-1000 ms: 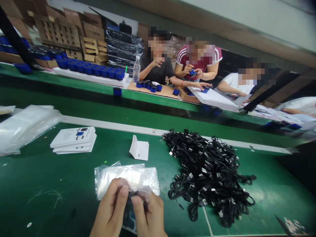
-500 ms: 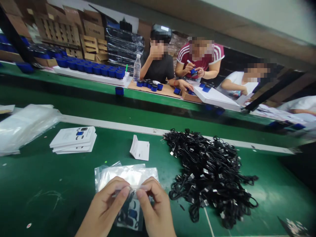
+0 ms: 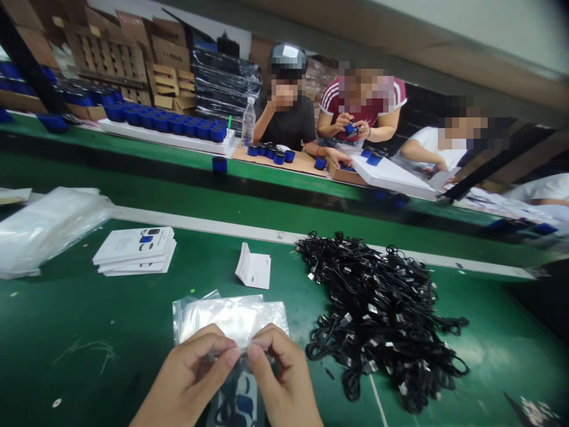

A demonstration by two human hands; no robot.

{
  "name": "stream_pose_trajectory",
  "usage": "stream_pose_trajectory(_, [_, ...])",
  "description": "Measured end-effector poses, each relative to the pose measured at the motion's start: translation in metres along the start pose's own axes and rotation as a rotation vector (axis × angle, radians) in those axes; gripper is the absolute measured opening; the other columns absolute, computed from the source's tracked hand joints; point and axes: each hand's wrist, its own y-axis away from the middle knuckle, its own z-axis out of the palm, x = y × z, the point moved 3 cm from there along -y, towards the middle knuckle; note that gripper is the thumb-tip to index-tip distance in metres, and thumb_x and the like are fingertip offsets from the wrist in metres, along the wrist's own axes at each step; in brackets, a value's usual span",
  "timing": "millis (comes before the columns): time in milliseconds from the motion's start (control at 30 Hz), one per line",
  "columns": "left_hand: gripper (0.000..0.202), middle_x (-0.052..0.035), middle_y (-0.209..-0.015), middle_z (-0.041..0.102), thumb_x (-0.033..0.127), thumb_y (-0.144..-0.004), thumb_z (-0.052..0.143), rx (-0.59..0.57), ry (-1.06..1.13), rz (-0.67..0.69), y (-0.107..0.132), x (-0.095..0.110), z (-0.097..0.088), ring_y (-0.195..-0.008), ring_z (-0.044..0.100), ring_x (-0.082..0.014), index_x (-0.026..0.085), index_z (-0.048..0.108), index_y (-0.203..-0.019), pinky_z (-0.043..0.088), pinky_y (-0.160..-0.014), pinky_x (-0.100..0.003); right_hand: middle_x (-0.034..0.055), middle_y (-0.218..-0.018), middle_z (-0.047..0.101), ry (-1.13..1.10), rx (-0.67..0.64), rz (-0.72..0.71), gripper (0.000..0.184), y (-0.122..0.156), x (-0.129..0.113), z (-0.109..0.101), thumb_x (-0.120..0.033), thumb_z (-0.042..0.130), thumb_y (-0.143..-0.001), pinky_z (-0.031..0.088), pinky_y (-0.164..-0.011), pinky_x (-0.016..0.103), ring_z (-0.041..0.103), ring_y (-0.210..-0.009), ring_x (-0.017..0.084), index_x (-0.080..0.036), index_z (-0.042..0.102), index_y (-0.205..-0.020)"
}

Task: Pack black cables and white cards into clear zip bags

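Observation:
My left hand (image 3: 189, 373) and my right hand (image 3: 284, 376) sit at the bottom middle, fingertips nearly meeting. Both pinch the top edge of a clear plastic bag (image 3: 231, 317). Below my fingers hangs a printed card with dark and blue markings (image 3: 237, 403), partly hidden by my hands; it appears to be inside the plastic. To the right of my right hand lies a heap of black cables (image 3: 382, 314). A folded white leaflet (image 3: 253, 267) rests just beyond the bag.
A stack of white printed cards (image 3: 136, 252) and a pile of plastic bags (image 3: 48, 228) lie left on the green workbench (image 3: 66, 332). Beyond a green conveyor (image 3: 146, 175), several co-workers handle blue cylindrical items, with more lined up in a white tray (image 3: 164, 140).
My hands have spread from upright fingers to pinching the bag's edge from either side. The printed card now shows more below them. Across the conveyor, a co-worker's hand has risen to their face.

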Motion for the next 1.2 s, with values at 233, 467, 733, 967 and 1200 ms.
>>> stream_pose_trajectory(233, [0.030,0.0023,-0.063,0.050,0.047,-0.077,0.060,-0.033,0.054,-0.124,-0.003,-0.001,-0.007,-0.061,0.046,-0.0138,0.021,0.067,-0.064,0.037,-0.056,-0.021,-0.0011,-0.065,0.053,-0.041,0.108,0.082,0.018,0.003,0.002,-0.007,-0.028,0.055,-0.083,0.038,-0.059,0.024,0.050,-0.062,0.013,-0.018,0.057,-0.068])
stream_pose_trajectory(467, [0.031,0.0034,-0.063,0.047,0.048,-0.079,0.057,-0.028,0.004,-0.098,0.002,-0.005,-0.006,-0.061,0.044,-0.0133,0.022,0.065,-0.063,0.033,-0.056,-0.021,-0.0055,-0.056,0.039,-0.080,0.070,0.264,0.024,0.010,0.010,-0.001,-0.034,0.054,-0.081,0.030,-0.053,0.022,0.037,-0.055,0.011,-0.018,0.049,-0.063])
stream_pose_trajectory(733, [0.030,0.0023,-0.064,0.051,0.047,-0.079,0.056,-0.037,0.028,-0.065,0.003,-0.005,0.001,-0.063,0.047,-0.0143,0.022,0.066,-0.066,0.035,-0.057,-0.022,-0.0027,-0.065,0.047,-0.001,-0.018,0.142,0.017,0.007,0.002,-0.005,-0.027,0.050,-0.084,0.036,-0.060,0.023,0.046,-0.062,0.013,-0.018,0.050,-0.069])
stream_pose_trajectory(967, [0.033,0.0024,-0.064,0.047,0.048,-0.080,0.055,-0.090,0.013,-0.065,0.002,-0.006,0.002,-0.062,0.046,-0.0140,0.021,0.065,-0.064,0.034,-0.055,-0.022,-0.0013,-0.067,0.050,0.063,-0.057,0.061,0.017,0.009,0.002,-0.004,-0.025,0.049,-0.085,0.039,-0.061,0.024,0.050,-0.064,0.014,-0.018,0.051,-0.070])
stream_pose_trajectory(1200, [0.032,0.0028,-0.065,0.049,0.046,-0.081,0.054,-0.100,-0.014,-0.048,0.003,-0.005,0.001,-0.063,0.048,-0.0137,0.021,0.064,-0.064,0.037,-0.056,-0.021,-0.0010,-0.065,0.051,0.097,-0.064,0.025,0.020,0.010,0.000,-0.004,-0.026,0.051,-0.085,0.039,-0.059,0.023,0.052,-0.063,0.014,-0.018,0.052,-0.067])
